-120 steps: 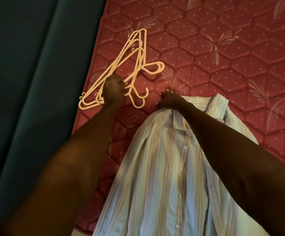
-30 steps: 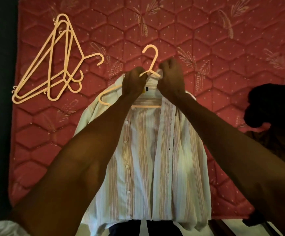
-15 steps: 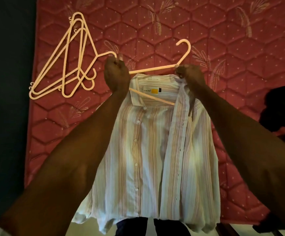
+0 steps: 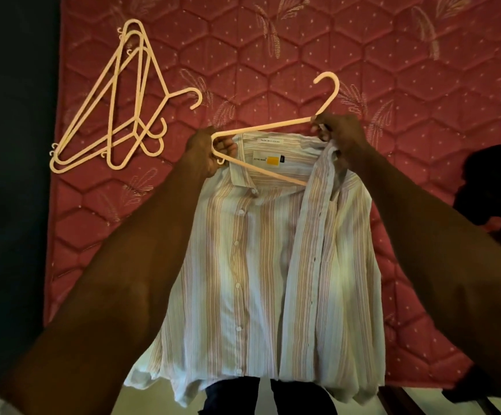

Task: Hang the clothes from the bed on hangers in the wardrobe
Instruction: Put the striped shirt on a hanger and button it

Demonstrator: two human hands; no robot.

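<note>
Your left hand (image 4: 205, 155) grips the corner of the peach plastic hanger (image 4: 268, 127) together with the collar edge of the pale striped button-up shirt (image 4: 268, 259). Your right hand (image 4: 337, 131) pinches the hanger's neck below the hook and holds the other side of the collar. Compared with half a second ago, the hanger sits much the same, tilted with its hook up to the right; its lower bar now runs inside the open collar. The shirt hangs over the red quilted mattress (image 4: 303, 40), spare peach hangers (image 4: 123, 106) lying to the left.
</note>
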